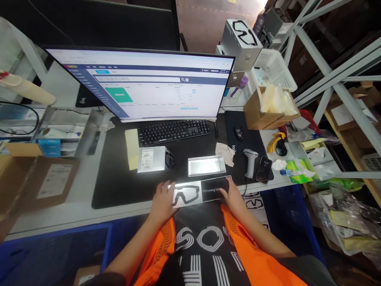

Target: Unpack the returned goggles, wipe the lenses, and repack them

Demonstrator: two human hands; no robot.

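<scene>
A long glasses box lies level at the desk's front edge. Its left part is white with a picture of wraparound glasses, its right part black with "Wakening" lettering. My left hand is closed around the left end. My right hand grips the right end, thumb on the black part. Just beyond it sits an open white box tray, its inside bright. A white labelled box with a black glasses print on its side stands farther left. Crumpled paper is beside the tray.
A monitor and black keyboard stand at the back. To the right are a mouse, a barcode scanner, a phone and a tape dispenser. An open cardboard box stands left.
</scene>
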